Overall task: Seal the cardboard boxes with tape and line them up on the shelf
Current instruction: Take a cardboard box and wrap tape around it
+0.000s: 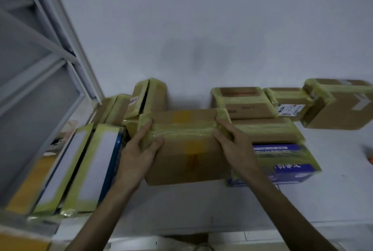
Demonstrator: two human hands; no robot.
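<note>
Pale wall (201, 28) backs a white shelf (201, 206) crowded with glossy tape-wrapped boxes (341, 107); left hand (137, 153) and right hand (236, 145) press flat-fingered on the central cardboard box (185, 160).

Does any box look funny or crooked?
Yes. The tall cardboard box at the back left has a dark gap down its seam, so it looks not fully closed. The far-right box sits crooked to its row.

Matt brown cardboard on the middle box (187, 158), crossed by glossy, wrinkled yellowish plastic tape (181, 130). Smooth, matt pale finish on the shelf (201, 206) and on what looks like the painted metal frame (60, 34) at left. Shiny printed card on the blue box (286, 170) alongside.
</note>
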